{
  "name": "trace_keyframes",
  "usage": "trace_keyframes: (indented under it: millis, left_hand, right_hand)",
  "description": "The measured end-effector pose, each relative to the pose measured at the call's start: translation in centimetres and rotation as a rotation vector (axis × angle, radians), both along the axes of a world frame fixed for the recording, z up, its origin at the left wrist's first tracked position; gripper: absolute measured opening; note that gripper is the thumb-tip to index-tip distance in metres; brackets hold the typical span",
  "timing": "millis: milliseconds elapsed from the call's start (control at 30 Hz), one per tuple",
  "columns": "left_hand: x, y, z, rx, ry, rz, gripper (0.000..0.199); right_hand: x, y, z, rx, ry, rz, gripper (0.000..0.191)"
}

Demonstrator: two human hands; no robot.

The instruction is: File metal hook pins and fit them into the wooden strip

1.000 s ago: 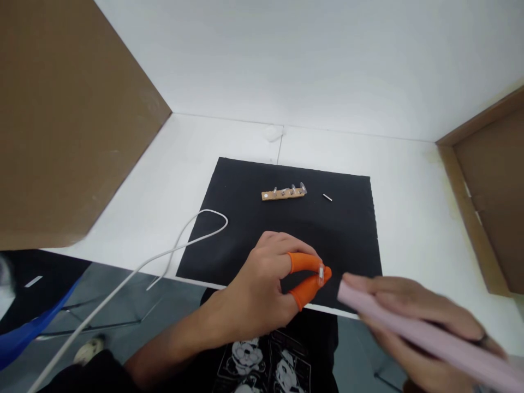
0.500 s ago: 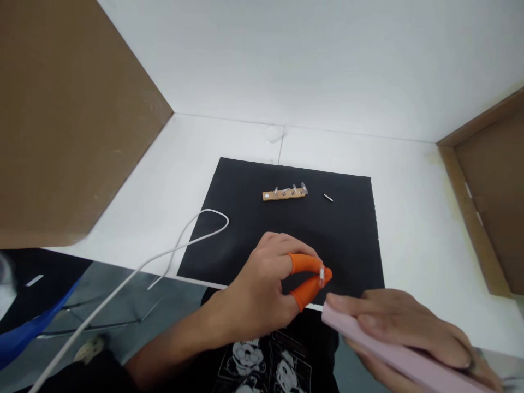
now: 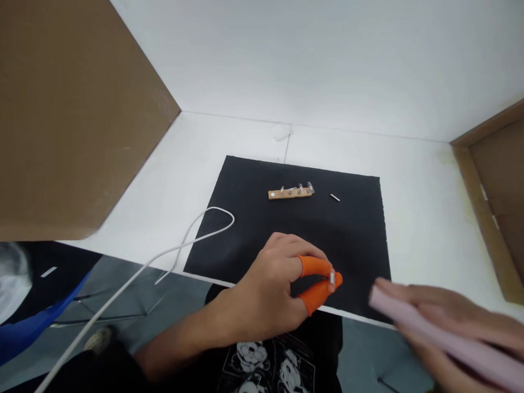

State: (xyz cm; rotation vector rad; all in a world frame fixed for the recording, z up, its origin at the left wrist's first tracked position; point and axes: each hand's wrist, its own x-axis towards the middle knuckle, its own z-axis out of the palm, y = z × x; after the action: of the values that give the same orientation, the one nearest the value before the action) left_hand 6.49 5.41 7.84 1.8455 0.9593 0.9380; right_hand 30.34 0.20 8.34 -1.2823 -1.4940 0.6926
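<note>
My left hand (image 3: pixel 282 284) wears orange finger covers on its thumb and forefinger, which pinch a small clear piece (image 3: pixel 332 280) over the front edge of a black mat (image 3: pixel 254 218). At the lower right, my right hand (image 3: pixel 454 322), blurred by motion, grips a flat pink object (image 3: pixel 446 338). Farther back on the mat lies a narrow tan strip (image 3: pixel 291 193) with several small clear pieces standing on it and a white dot at its left end. A thin short metallic-looking rod (image 3: pixel 334 197) rests to the strip's right.
A white cable (image 3: pixel 164 252) loops over the mat's left edge and runs off at the lower left. Brown panels stand at the left (image 3: pixel 82 120) and right (image 3: pixel 487 213) of the white table (image 3: pixel 159 202). A white wall rises behind.
My right hand has moved right, away from my left hand, with the pink object. The whole view has shifted slightly; my left hand keeps its pinch on the clear piece.
</note>
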Motion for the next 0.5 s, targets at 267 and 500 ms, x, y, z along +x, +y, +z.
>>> trace_keyframes:
  millis: [267,500]
  left_hand:
    - [0.1,0.0,0.0,-0.008,0.006,0.011,0.006]
    - [0.0,-0.1,0.0,-0.016,0.007,-0.005,0.007]
  right_hand:
    - [1.3,0.4,-0.5,0.197,-0.234,0.515,0.055]
    - [1.1,0.7,-1.2,0.09,-0.08,0.06,0.037]
